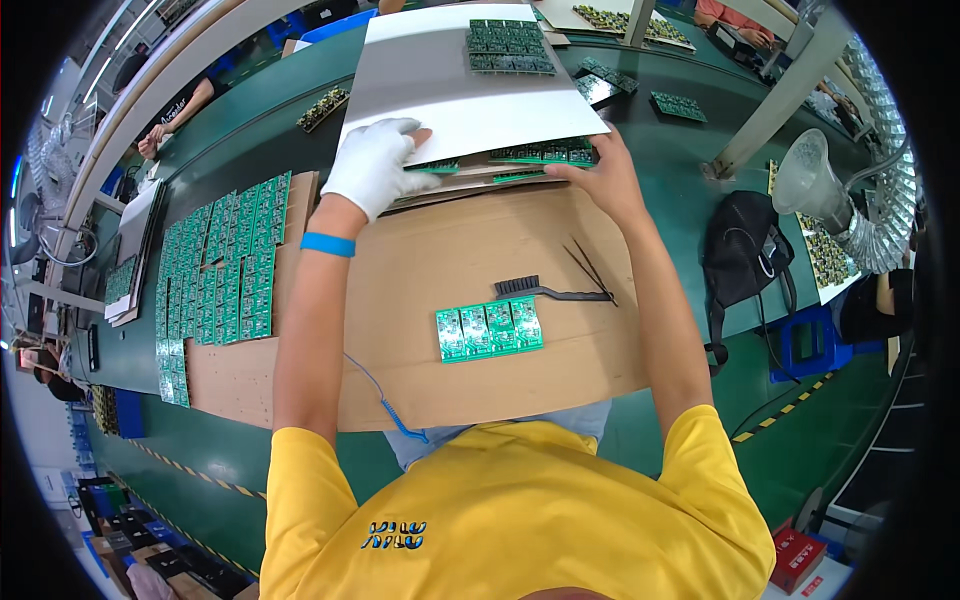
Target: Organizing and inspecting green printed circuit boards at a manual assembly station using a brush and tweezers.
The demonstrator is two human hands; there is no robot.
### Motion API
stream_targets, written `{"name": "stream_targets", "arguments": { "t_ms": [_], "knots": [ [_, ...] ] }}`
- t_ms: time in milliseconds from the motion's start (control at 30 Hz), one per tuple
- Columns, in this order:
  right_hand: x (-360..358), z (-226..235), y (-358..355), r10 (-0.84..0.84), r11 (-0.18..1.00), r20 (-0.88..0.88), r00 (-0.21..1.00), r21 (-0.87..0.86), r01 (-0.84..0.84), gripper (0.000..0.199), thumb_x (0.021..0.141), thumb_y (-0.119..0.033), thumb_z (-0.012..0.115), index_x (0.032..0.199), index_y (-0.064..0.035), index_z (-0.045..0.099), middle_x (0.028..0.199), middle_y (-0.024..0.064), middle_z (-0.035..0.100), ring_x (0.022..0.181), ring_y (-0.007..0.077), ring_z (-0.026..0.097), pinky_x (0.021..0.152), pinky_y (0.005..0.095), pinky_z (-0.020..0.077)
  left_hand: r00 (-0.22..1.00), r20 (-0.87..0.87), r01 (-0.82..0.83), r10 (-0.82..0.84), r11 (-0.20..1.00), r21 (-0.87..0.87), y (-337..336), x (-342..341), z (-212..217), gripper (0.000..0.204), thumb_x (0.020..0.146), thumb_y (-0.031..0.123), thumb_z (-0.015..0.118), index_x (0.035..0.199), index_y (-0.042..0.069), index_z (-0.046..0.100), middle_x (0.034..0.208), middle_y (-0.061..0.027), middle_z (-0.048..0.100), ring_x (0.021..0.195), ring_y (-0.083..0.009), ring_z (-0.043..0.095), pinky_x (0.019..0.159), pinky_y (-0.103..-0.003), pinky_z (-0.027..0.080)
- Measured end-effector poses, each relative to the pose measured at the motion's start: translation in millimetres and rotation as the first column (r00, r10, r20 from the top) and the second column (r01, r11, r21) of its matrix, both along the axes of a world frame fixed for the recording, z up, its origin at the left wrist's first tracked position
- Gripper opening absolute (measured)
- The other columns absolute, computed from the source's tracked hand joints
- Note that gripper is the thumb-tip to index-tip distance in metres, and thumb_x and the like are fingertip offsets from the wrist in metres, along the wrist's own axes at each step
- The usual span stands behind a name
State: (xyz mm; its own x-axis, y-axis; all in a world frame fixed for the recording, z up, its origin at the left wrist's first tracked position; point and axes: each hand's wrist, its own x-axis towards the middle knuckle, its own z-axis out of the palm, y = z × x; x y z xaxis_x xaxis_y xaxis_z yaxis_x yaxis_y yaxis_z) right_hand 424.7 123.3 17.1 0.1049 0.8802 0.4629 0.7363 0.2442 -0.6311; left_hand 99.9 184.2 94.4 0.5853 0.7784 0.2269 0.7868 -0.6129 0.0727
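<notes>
My left hand (378, 167), in a white glove with a blue wrist strap, grips the near left edge of a large white cardboard sheet (500, 108). Bare, my right hand (607, 178) grips the sheet's near right corner. A block of green circuit boards (508, 47) rests on the sheet's far part. Under its tilted near edge, more circuit boards (548, 151) show on layers below, partly hidden. Closer to me, a panel of circuit boards (489, 330) lies on the brown work board (400, 300). Beside it are a black brush (550, 291) and dark tweezers (590, 270).
Many green circuit boards (225, 265) cover a brown board at left. A coiled blue cord (400, 420) hangs at the near edge. To the right are a black bag (745, 260), a clear fume hood (812, 175) and a metal post (775, 95). Other people sit beyond the bench.
</notes>
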Motion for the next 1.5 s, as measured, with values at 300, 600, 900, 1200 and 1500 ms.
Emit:
{"name": "stream_targets", "arguments": {
  "t_ms": [300, 600, 900, 1200, 1500],
  "knots": [
    [10.9, -15.9, 4.4, -0.108, 0.99, -0.063, 0.992, 0.081, 0.113, 0.076, 0.07, -0.038, 0.092, 0.128, 0.0009, 0.063, 0.139, 0.0219, 0.051, 0.128, 0.0351, 0.049, 0.106, 0.0416, 0.0433, 0.986, 0.01, 0.153, -0.164, 0.94, 0.304, 5.3, -8.7, -29.1, 0.064, 0.073, 0.05, 0.082, 0.117, 0.005, 0.071, 0.126, -0.0139, 0.066, 0.115, -0.0325, 0.062, 0.097, -0.044, 0.049],
    [-28.5, 9.0, -128.1, -0.06, 0.995, 0.096, 0.994, -0.069, 0.067, 0.044, 0.082, -0.021, 0.082, 0.118, -0.0019, 0.066, 0.13, 0.0199, 0.058, 0.121, 0.0402, 0.056, 0.103, 0.0415, 0.0458, 0.898, 0.437, 0.082, 0.058, 0.952, -0.295, -154.0, -18.0, -48.2, 0.074, 0.066, 0.028, 0.089, 0.131, 0.005, 0.06, 0.137, -0.0203, 0.056, 0.132, -0.0381, 0.052, 0.111, -0.045, 0.042],
    [-22.1, -41.7, -147.9, 0.091, 0.987, 0.226, 0.97, -0.15, -0.058, 0.024, 0.086, -0.01, 0.073, 0.105, 0.001, 0.063, 0.119, 0.0152, 0.063, 0.116, 0.0382, 0.057, 0.1, 0.0434, 0.045, 0.66, 0.696, 0.124, 0.282, 0.873, -0.471, -217.3, -28.0, -113.4, 0.097, 0.062, 0.008, 0.091, 0.147, 0.008, 0.045, 0.14, -0.0161, 0.051, 0.128, -0.0345, 0.055, 0.106, -0.043, 0.048],
    [-95.3, -10.2, -189.2, -0.037, 0.922, -0.363, 0.931, -0.372, -0.109, 0.019, 0.093, -0.004, 0.066, 0.111, 0.0009, 0.063, 0.089, 0.0122, 0.065, 0.076, 0.0282, 0.061, 0.071, 0.0372, 0.0504, 0.022, 0.802, 0.379, 0.597, 0.737, -0.559, -231.9, -5.1, -119.5, 0.108, 0.066, -0.005, 0.089, 0.155, 0.008, 0.03, 0.142, -0.0123, 0.05, 0.126, -0.0256, 0.057, 0.105, -0.037, 0.05],
    [-155.5, 2.8, -211.1, 0.255, 0.941, -0.161, 0.953, -0.183, -0.283, 0.032, 0.09, 0.002, 0.066, 0.121, -0.0048, 0.07, 0.084, 0.0124, 0.062, 0.069, 0.0253, 0.062, 0.061, 0.0343, 0.0505, 0.047, 0.79, 0.446, 0.611, 0.695, -0.564, -236.2, 14.2, -117.9, 0.104, 0.072, -0.005, 0.084, 0.155, 0.007, 0.022, 0.147, -0.0145, 0.045, 0.133, -0.0253, 0.052, 0.109, -0.04, 0.048]
  ]
}}
